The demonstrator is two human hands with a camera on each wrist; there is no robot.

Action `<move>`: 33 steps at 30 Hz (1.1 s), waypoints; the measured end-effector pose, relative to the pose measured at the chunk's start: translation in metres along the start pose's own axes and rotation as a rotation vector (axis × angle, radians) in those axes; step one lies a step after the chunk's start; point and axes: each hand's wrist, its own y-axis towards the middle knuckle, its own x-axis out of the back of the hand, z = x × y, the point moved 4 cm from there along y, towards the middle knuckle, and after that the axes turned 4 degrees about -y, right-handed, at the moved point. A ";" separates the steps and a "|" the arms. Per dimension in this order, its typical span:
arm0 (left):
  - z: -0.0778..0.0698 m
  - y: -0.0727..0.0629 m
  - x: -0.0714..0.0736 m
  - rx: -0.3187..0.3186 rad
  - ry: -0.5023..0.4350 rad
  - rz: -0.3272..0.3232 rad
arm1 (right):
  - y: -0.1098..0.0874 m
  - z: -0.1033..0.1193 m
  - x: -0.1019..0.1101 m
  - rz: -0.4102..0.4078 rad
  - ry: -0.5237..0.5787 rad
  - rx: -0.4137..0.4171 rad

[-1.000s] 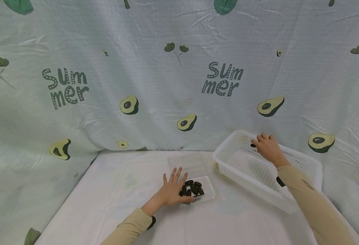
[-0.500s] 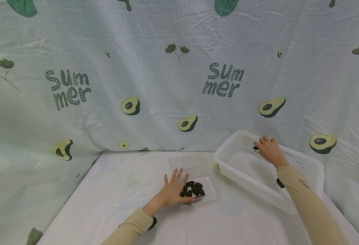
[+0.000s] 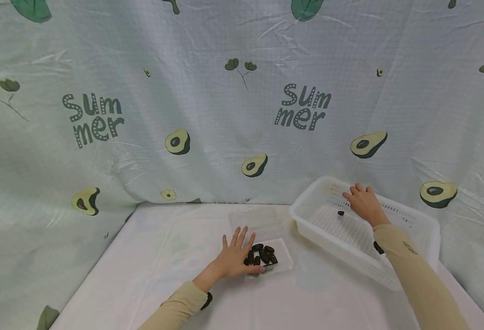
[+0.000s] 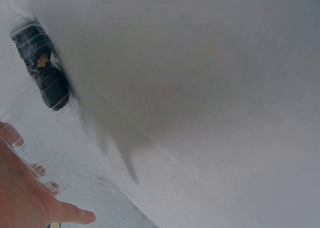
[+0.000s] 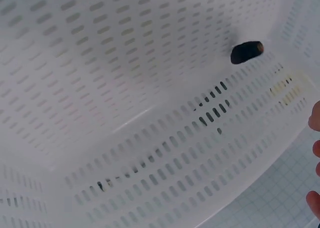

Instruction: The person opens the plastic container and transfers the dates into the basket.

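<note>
My left hand (image 3: 231,259) rests with spread, straight fingers on the left side of a clear plastic box (image 3: 284,255). Several dark, glossy dates (image 3: 264,255) lie in that box, partly hidden behind the hand; two dates (image 4: 54,88) show through its wall in the left wrist view. Over the white perforated basket (image 3: 334,242) is my right hand (image 3: 363,205), fingers loosely bent and nothing between them. Below its fingertips a single date (image 3: 341,213) appears inside the basket. The right wrist view has this date (image 5: 246,52) near the basket's far end, a brown tip on it.
The box's clear lid (image 3: 255,221) lies folded back behind it. A white cloth covers the table (image 3: 163,256). A curtain (image 3: 209,114) printed with avocados hangs close behind the basket and along the left side.
The right hand held the date over the basket in both earlier frames; now it has let go and the date is lower, in the basket. The left hand stays on the box.
</note>
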 end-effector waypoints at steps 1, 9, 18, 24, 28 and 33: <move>0.000 0.000 0.000 0.000 -0.002 -0.001 | 0.000 0.000 0.001 -0.008 0.004 0.002; 0.000 0.000 0.000 0.004 0.002 -0.001 | -0.004 -0.001 0.012 -0.109 0.027 0.029; -0.001 -0.001 0.001 0.011 0.007 0.009 | -0.005 0.000 0.028 -0.201 0.101 0.058; -0.001 0.000 0.002 0.004 0.005 -0.004 | -0.001 0.006 0.052 -0.277 0.160 0.096; -0.002 0.000 0.002 0.000 0.020 -0.008 | 0.001 0.015 0.073 -0.337 0.191 0.142; -0.001 0.001 0.001 0.009 0.021 0.005 | 0.001 0.028 0.093 -0.391 0.206 0.201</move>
